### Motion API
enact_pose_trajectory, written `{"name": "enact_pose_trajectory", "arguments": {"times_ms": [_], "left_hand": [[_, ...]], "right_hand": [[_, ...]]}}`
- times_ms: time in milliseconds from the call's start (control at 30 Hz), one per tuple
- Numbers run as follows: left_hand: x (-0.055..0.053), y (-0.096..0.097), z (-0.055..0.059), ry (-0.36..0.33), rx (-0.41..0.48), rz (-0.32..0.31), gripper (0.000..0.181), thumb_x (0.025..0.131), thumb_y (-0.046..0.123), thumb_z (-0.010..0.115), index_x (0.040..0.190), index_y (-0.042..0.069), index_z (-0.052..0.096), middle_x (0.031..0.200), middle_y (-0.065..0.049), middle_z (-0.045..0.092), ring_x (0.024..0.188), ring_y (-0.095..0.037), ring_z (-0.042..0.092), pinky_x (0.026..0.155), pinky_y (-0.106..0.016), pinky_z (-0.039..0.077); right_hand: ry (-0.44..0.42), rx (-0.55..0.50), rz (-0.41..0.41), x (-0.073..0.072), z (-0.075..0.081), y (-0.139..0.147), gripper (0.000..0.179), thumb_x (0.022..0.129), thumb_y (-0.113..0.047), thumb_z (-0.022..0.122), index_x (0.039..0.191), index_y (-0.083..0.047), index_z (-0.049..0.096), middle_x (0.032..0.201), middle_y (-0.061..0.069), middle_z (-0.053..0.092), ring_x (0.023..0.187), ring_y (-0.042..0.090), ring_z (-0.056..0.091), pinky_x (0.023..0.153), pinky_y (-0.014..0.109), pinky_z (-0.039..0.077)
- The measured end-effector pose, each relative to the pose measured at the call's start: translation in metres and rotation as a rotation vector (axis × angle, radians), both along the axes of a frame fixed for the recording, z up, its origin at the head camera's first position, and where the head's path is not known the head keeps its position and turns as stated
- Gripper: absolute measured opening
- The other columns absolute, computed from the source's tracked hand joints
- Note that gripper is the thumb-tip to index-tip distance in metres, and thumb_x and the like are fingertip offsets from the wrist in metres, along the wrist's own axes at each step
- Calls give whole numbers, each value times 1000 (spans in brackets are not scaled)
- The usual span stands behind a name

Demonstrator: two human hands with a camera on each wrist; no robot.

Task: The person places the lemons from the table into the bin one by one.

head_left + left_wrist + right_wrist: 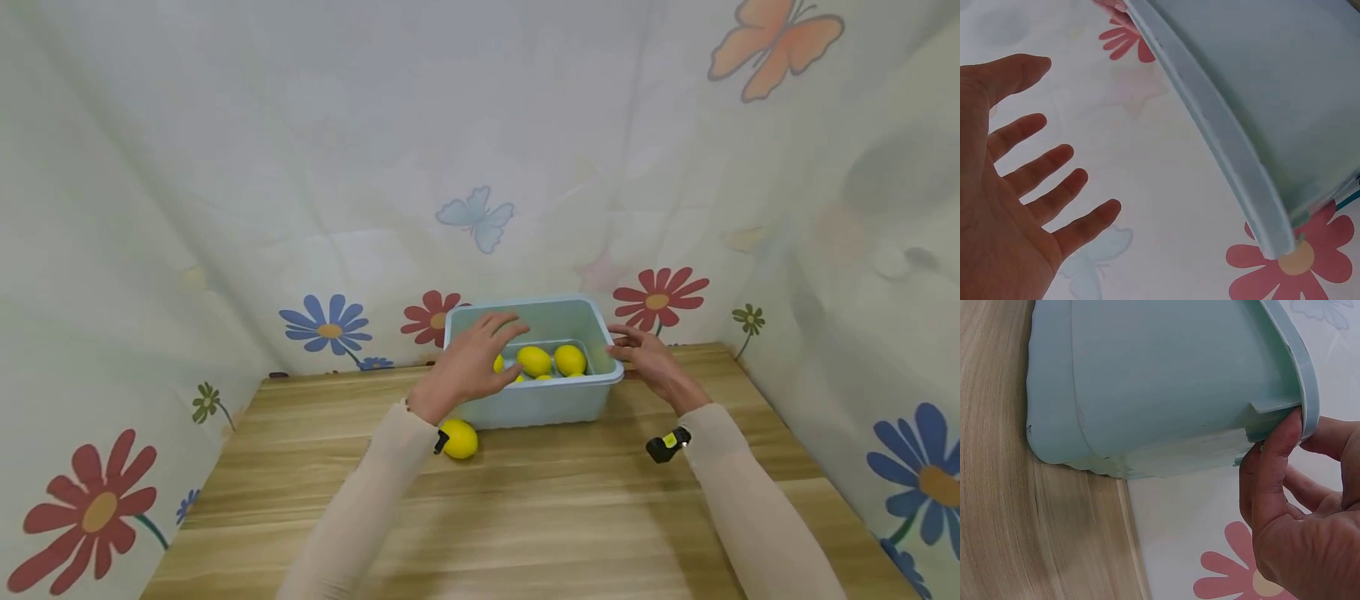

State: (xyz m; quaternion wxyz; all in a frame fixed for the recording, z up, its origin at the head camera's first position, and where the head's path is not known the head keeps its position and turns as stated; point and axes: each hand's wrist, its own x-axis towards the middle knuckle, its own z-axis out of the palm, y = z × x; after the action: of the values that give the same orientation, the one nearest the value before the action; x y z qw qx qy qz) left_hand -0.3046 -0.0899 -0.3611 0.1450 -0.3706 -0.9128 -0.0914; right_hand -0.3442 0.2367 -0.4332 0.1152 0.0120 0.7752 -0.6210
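Observation:
A light blue plastic bin (540, 407) stands at the back of the table with several yellow lemons (535, 361) inside. My left hand (474, 358) hovers over the bin's left part, fingers spread and holding nothing; it hides some of the lemons. In the left wrist view the same hand (1010, 169) is apart from the bin's rim (1217, 125). At the bin's right side, my right hand (651, 362) grips the rim. The right wrist view shows its fingers (1272, 472) under the rim's lip and the thumb over it. One more lemon (460, 439) lies outside, near the bin's front left corner.
The wooden table (555, 517) runs up to a pale cloth backdrop (360, 208) printed with flowers and butterflies, which also closes in both sides. Each wrist carries a small black camera, the right one (666, 446) plainly visible.

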Motion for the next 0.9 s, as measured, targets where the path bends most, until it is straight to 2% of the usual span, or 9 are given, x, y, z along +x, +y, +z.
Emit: {"name": "enact_pose_trajectory", "arguments": {"times_ms": [233,400,500,633,767,833,900], "left_hand": [[17,-17,-11,85,5,-12,60,89,36,68,144,21,48,151,-4,45,139,-24,41,105,-42,49],[30,-25,-22,140,-13,-37,60,90,38,66,144,22,49,152,-3,44,140,-24,41,109,-42,46],[41,-31,-29,174,-12,-42,58,89,39,67,143,23,51,151,-2,46,138,-24,43,110,-42,45],[55,-38,-38,206,27,-75,53,88,38,69,137,24,57,140,-2,55,128,-22,51,102,-39,51],[63,-47,-45,224,78,-106,44,85,36,73,127,23,65,120,1,62,109,-18,57,88,-32,56],[65,-53,-49,220,78,-104,42,85,35,73,124,22,66,118,2,63,107,-17,58,86,-31,56],[67,-58,-53,197,58,-94,43,85,37,73,125,22,65,122,2,63,111,-17,58,90,-33,56]], "right_hand": [[3,9,-5,0,3,-2,62,99,-22,57,155,-19,30,147,19,38,129,42,45,99,42,53],[0,10,-12,2,4,0,62,99,-21,56,155,-19,29,146,20,39,128,41,46,98,42,54],[-15,7,-4,3,2,0,63,100,-21,56,156,-19,28,146,20,38,129,42,45,99,42,54],[-13,5,-4,3,0,1,63,100,-21,56,156,-19,28,147,20,38,129,42,45,98,42,54],[7,7,-5,2,1,1,63,99,-22,57,155,-19,29,146,20,40,126,41,47,95,39,56],[16,6,0,2,1,1,62,99,-22,57,155,-18,29,144,20,40,125,40,48,94,38,57],[15,-2,8,2,1,0,62,99,-21,57,155,-18,29,143,20,41,125,41,48,93,37,57]]}}
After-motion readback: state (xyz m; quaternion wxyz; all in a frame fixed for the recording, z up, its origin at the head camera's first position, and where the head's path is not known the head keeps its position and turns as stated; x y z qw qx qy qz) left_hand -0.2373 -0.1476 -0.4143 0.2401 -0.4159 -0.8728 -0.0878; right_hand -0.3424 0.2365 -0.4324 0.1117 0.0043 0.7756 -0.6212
